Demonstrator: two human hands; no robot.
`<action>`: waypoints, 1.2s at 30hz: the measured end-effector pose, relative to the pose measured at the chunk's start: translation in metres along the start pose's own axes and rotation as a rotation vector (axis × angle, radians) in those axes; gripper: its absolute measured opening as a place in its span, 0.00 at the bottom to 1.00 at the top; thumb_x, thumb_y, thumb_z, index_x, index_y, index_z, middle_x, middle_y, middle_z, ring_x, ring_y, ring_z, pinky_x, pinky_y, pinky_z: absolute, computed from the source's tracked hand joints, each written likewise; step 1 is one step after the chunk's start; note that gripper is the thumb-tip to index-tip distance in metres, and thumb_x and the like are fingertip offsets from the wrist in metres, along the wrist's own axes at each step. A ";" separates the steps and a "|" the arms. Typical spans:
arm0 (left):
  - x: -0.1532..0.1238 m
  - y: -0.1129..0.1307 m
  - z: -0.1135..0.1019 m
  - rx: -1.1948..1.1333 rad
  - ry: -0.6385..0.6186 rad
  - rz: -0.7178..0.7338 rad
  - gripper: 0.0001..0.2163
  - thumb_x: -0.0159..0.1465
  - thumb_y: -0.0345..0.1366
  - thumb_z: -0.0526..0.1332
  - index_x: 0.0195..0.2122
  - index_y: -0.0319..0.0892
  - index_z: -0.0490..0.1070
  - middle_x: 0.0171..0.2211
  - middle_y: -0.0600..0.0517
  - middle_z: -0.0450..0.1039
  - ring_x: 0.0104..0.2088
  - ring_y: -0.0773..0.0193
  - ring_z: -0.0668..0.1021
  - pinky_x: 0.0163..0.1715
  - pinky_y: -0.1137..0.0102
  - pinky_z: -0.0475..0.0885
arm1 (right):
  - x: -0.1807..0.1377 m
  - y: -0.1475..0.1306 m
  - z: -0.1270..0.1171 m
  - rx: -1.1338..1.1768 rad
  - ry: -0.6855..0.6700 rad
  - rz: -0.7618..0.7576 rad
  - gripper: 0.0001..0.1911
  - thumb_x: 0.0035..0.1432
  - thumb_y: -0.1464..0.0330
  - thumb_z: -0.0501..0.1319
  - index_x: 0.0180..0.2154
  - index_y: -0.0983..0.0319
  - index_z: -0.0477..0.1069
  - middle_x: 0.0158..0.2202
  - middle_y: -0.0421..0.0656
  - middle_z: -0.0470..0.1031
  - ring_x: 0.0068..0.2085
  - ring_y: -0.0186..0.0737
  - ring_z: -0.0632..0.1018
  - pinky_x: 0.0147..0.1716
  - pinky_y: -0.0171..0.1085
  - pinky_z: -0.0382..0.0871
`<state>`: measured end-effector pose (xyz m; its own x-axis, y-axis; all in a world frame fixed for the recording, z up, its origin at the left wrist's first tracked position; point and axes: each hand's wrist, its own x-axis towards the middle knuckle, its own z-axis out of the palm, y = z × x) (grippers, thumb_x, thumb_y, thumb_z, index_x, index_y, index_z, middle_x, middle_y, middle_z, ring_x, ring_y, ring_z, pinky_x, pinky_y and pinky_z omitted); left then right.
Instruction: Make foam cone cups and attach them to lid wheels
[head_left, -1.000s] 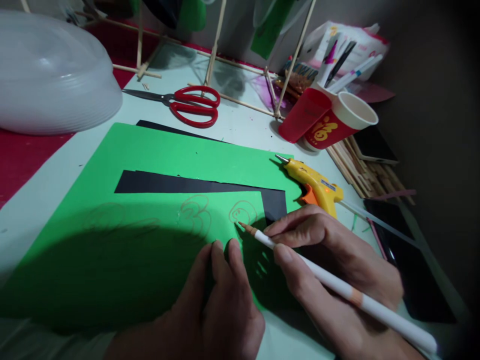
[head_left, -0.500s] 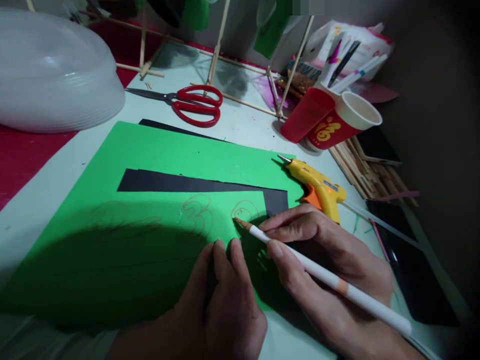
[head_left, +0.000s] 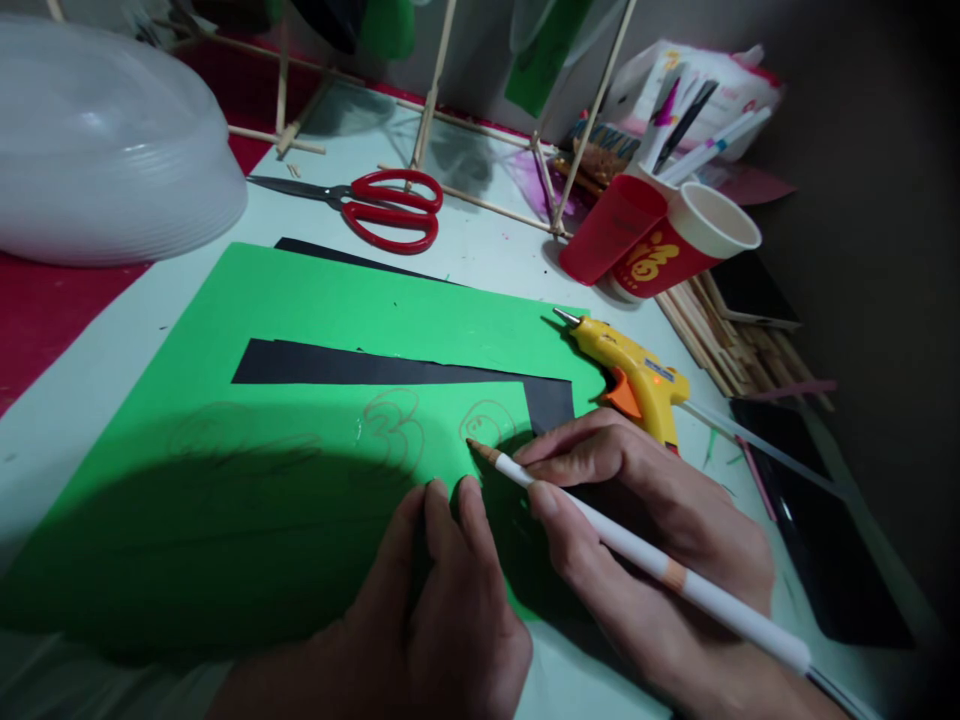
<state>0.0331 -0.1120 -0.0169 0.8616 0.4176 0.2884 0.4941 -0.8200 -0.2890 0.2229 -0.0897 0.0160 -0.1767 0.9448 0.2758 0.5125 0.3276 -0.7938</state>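
Observation:
My right hand (head_left: 637, 510) grips a white felt-tip pen (head_left: 630, 540) with a brown tip and a tan band. Its tip touches the upper sheet of green paper (head_left: 442, 400), at the lower left edge of a small round face-like drawing (head_left: 486, 424). Close by, the bent fingertips of my left hand (head_left: 450, 590) press down on this green paper and hold it. Another brown outline, made of curved lobes (head_left: 394, 430), lies left of the pen tip. Fainter brown lines run farther left, partly in shadow. Black paper (head_left: 337, 362) shows between the upper sheet and a larger green sheet (head_left: 360, 290).
Red-handled scissors (head_left: 394, 210) lie behind the sheets. A yellow glue gun (head_left: 634, 370) rests beyond my right hand. Paper cups (head_left: 679, 245), one holding pens, stand behind it. A stick frame (head_left: 431, 120) rises at the back, a translucent bowl (head_left: 112, 150) sits left, and a dark phone (head_left: 832, 540) lies right.
The pen tip has moved slightly down along the round drawing, and my right hand has shifted a little left with it. My left hand stays on the paper.

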 end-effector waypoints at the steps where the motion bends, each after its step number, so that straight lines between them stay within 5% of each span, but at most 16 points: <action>1: 0.001 0.000 0.000 -0.001 -0.001 0.000 0.14 0.62 0.41 0.63 0.44 0.36 0.75 0.49 0.39 0.78 0.48 0.53 0.78 0.54 0.60 0.71 | 0.000 0.000 0.000 0.000 0.001 0.002 0.06 0.59 0.76 0.62 0.34 0.60 0.74 0.31 0.41 0.77 0.31 0.34 0.78 0.31 0.34 0.76; 13: -0.004 0.004 0.002 -0.034 0.005 -0.027 0.16 0.61 0.40 0.64 0.47 0.36 0.74 0.51 0.39 0.77 0.49 0.50 0.77 0.59 0.57 0.68 | 0.001 -0.002 0.001 0.040 0.003 0.049 0.06 0.59 0.75 0.62 0.33 0.59 0.73 0.30 0.42 0.77 0.30 0.38 0.78 0.29 0.38 0.76; 22: 0.004 -0.004 -0.003 -0.004 0.002 0.055 0.08 0.63 0.36 0.59 0.39 0.37 0.71 0.48 0.39 0.79 0.46 0.47 0.80 0.47 0.56 0.74 | 0.000 0.000 0.001 0.029 0.000 0.020 0.04 0.57 0.75 0.63 0.31 0.61 0.73 0.30 0.41 0.76 0.30 0.35 0.77 0.30 0.34 0.74; 36: 0.001 -0.003 0.001 0.012 0.030 0.066 0.07 0.66 0.34 0.56 0.38 0.35 0.68 0.48 0.34 0.77 0.47 0.43 0.79 0.48 0.51 0.71 | 0.002 -0.001 -0.002 -0.026 0.012 0.015 0.06 0.59 0.74 0.62 0.30 0.59 0.72 0.28 0.41 0.74 0.28 0.36 0.75 0.27 0.37 0.73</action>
<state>0.0323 -0.1087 -0.0171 0.8886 0.3510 0.2954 0.4381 -0.8403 -0.3194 0.2236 -0.0881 0.0184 -0.1589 0.9494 0.2710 0.5364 0.3135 -0.7836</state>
